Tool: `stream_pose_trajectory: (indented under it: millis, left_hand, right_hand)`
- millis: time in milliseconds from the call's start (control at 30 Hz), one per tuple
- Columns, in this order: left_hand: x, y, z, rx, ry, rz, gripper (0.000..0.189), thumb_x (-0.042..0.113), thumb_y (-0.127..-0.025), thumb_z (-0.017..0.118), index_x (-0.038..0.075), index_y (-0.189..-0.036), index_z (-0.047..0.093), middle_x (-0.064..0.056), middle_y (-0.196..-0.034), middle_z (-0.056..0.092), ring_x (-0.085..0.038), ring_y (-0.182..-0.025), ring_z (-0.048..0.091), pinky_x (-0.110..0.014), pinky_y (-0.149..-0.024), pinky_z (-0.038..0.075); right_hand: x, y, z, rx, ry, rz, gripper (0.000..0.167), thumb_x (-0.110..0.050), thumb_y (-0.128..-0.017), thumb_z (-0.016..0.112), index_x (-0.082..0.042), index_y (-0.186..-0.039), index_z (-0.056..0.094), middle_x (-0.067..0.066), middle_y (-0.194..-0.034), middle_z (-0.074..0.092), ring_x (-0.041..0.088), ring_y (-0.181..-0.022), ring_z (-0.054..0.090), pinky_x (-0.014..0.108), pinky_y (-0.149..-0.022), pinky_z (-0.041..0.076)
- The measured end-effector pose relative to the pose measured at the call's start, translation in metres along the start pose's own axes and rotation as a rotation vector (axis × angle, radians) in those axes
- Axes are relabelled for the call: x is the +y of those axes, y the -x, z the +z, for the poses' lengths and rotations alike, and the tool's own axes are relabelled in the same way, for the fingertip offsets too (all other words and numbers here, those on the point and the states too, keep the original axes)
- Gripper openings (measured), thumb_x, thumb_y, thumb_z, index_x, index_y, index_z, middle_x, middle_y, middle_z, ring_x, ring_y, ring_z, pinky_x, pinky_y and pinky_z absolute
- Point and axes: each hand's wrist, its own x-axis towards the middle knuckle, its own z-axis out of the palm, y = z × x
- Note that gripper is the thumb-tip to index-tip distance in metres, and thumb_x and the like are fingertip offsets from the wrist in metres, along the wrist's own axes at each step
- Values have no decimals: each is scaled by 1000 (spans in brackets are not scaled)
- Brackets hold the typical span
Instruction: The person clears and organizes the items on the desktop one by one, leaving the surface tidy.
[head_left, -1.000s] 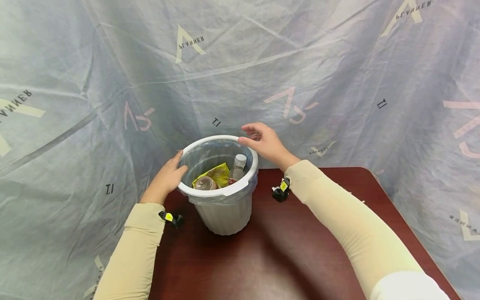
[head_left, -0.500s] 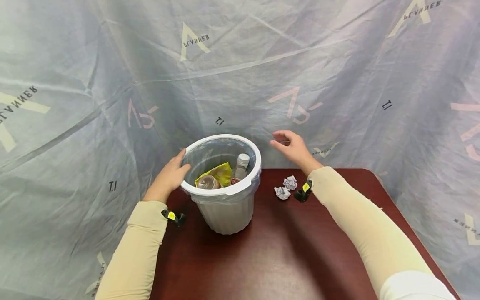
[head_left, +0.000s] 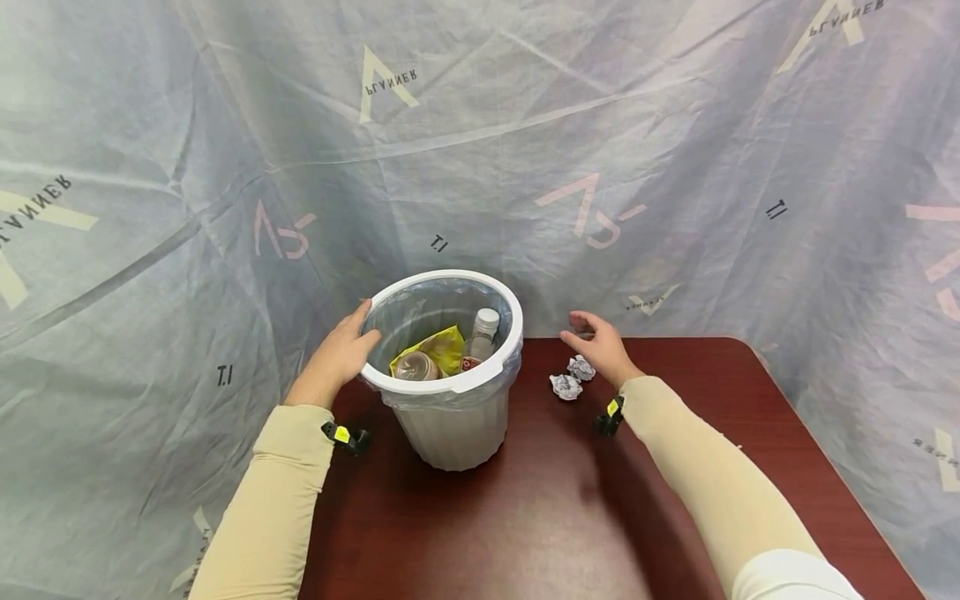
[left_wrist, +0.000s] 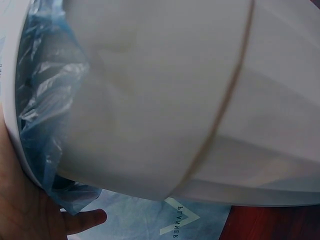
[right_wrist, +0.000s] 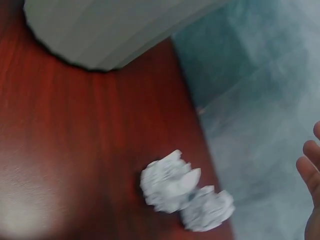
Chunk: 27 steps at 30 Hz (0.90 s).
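Note:
A whitish trash can [head_left: 450, 429] with a white rim and a thin bluish bag liner stands on the table. At the rim's left side my left hand [head_left: 333, 354] grips it, the thumb lying over the edge; in the left wrist view one finger [left_wrist: 87, 221] shows outside, under the rim. My right hand [head_left: 602, 350], fingers loosely bent and holding nothing, hovers just above two crumpled paper balls, one nearer [head_left: 566, 386] and one farther [head_left: 581, 367]. Inside the can are a white-capped bottle [head_left: 482, 331], a yellow packet [head_left: 450, 346] and a clear rounded container [head_left: 415, 367].
The dark red table [head_left: 540, 533] reaches back to a grey printed curtain [head_left: 465, 167] that hangs behind and on both sides. To the right of the paper balls, the tabletop's rounded back corner [head_left: 731, 350] shows.
My right hand has moved right, away from the can's rim, then down towards the paper balls, which its forearm hid before. My left hand keeps its place on the rim.

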Motion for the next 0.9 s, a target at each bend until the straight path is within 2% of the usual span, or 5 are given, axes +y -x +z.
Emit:
stream_pose_trajectory:
  millis: [167,300,667,767,900]
  left_hand:
    - [-1,-2,2,-6,-6,6,69,33,-104,36,18,-165,7,-14,-169,10,-43,-153,12,-61,-121,14]
    - [-1,-2,2,-2,-6,3,69,33,-104,36,18,-165,7,-14,-169,10,-43,-153,13,-61,-121,14]
    - [-2,0,0,1,-4,-12,69,34,-104,37,19,-165,7,-15,-169,11,-43,-153,13,-62,-121,14]
    - [0,0,0,1,-6,-11,69,33,-104,37,19,-165,8,-16,-169,11,-43,-152,14,-62,-120,15]
    - [1,0,0,6,-2,-6,69,33,-103,37,18,-165,9,-16,-169,12,-42,-153,14,-61,-121,15]
  right_hand:
    - [25,12,12,-2,8,43,61,-35,-96,71,-9,-147,50,20,-139,58,37,-118,60,51,-94,52]
    - [44,19,24,9,26,36,57,-29,-94,73,-4,-143,54,24,-133,61,40,-112,64,51,-91,54]
    - [84,37,53,-34,158,29,55,-19,-90,76,1,-138,58,22,-134,63,38,-119,61,53,-101,47]
    - [91,40,58,-40,205,12,58,-18,-86,78,1,-137,59,23,-135,61,39,-120,59,54,-101,46]
    - [101,39,65,-36,286,-66,57,-14,-83,79,3,-134,62,24,-133,61,42,-124,56,55,-104,45]
